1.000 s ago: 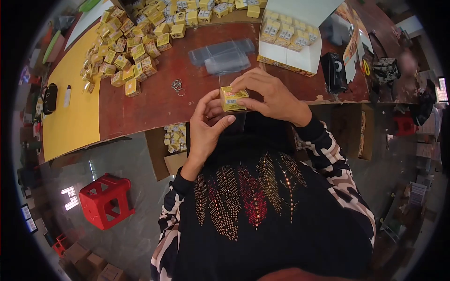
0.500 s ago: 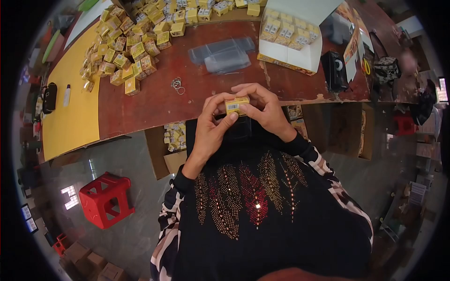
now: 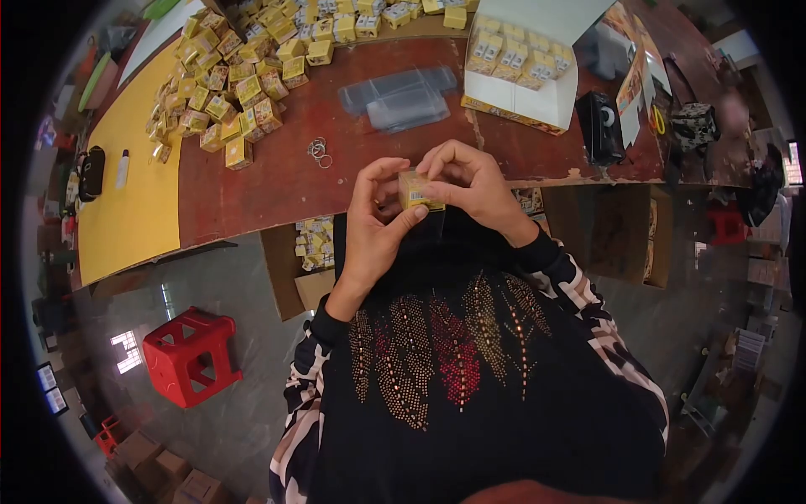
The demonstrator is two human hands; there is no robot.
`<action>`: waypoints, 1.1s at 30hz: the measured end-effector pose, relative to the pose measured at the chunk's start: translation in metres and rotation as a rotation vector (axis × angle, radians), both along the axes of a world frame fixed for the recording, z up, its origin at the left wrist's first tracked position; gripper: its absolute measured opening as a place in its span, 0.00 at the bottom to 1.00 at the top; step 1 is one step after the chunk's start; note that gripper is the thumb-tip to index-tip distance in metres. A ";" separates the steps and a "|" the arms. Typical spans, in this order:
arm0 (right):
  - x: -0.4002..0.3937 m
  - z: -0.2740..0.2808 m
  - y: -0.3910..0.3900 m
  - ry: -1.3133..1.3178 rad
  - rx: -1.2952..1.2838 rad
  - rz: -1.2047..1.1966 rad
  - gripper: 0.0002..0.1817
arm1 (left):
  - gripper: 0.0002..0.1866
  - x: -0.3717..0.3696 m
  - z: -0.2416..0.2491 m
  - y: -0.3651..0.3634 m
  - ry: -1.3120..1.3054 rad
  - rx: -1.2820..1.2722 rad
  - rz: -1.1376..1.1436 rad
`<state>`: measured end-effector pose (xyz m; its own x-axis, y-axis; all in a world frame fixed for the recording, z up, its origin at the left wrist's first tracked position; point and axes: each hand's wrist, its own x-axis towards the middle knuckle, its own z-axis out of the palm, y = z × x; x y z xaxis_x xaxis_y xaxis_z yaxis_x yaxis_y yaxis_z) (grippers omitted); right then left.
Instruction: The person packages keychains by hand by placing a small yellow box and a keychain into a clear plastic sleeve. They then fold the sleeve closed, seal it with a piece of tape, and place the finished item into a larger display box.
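Note:
Just in front of the table edge, a small yellow box (image 3: 415, 186) with a barcode is held between my two hands. My left hand (image 3: 378, 210) grips its left side, thumb at the lower edge and fingers curled behind. My right hand (image 3: 474, 185) pinches it from the right, the thumb lying across the front and the fingers bent over the top. Some of the box is covered by my fingers. Beyond my hands, metal rings (image 3: 319, 152) and folded clear plastic sleeves (image 3: 399, 99) lie on the red table.
A heap of yellow boxes (image 3: 222, 109) spreads over the table's back left. An open display carton (image 3: 516, 115) holding rows of boxes stands at the right, beside a black tape dispenser (image 3: 599, 128). Below are a carton (image 3: 285, 273) of boxes and a red stool (image 3: 191, 357).
The box has turned in my hands and its barcode face is now partly covered. My left fingers have lifted and spread somewhat; my right fingers have shifted along its top.

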<state>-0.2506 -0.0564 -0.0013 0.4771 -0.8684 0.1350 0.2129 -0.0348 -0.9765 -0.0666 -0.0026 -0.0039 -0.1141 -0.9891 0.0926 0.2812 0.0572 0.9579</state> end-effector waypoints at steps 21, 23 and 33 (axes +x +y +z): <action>-0.002 -0.012 -0.002 0.145 -0.197 -0.002 0.12 | 0.18 0.005 -0.011 -0.001 0.031 0.028 0.025; 0.003 -0.011 0.000 0.183 -0.040 0.003 0.31 | 0.17 0.009 -0.014 -0.007 0.084 0.028 0.065; 0.056 0.034 -0.119 0.520 -0.324 0.257 0.19 | 0.41 0.072 -0.008 -0.014 -0.493 0.106 -0.103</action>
<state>-0.1949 -0.1754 0.0332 0.7372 -0.6725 0.0661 -0.2426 -0.3547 -0.9029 0.0057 -0.0167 -0.0117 -0.2164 -0.9715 -0.0970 -0.2058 -0.0518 0.9772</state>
